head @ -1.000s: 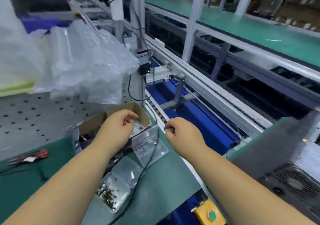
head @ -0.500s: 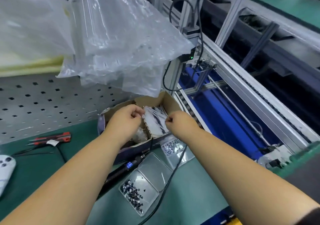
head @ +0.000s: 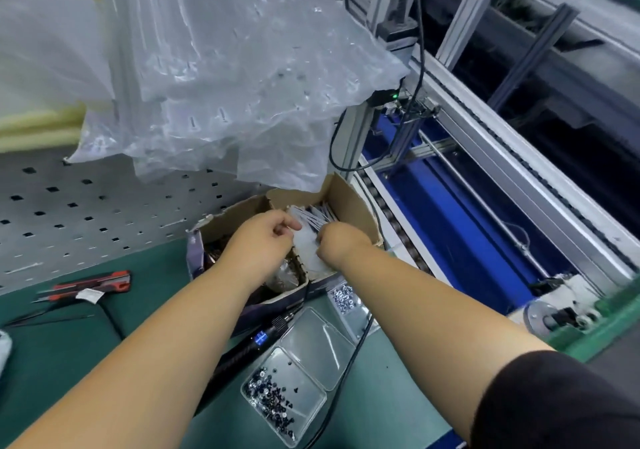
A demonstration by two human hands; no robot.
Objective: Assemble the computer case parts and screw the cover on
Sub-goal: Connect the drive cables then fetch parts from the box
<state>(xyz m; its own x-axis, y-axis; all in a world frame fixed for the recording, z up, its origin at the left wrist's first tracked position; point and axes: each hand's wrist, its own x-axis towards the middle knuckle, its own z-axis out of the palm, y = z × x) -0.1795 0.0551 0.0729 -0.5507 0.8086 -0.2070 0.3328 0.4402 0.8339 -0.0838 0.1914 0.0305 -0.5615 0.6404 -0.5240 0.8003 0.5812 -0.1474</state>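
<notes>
Clear plastic, a small packet [head: 306,246], is pinched between both hands over the cardboard box [head: 349,202]: the left hand [head: 259,244] curls its fingers on the packet's left edge, the right hand [head: 337,242] grips its right edge. More packets stand in the box's right compartment. Just in front of the box lie an electric screwdriver [head: 258,339] and a clear tray of dark screws [head: 273,403] on the green mat [head: 381,396]. Large plastic bags [head: 225,78] hang above. Red-handled tools [head: 93,284] lie well to the left.
</notes>
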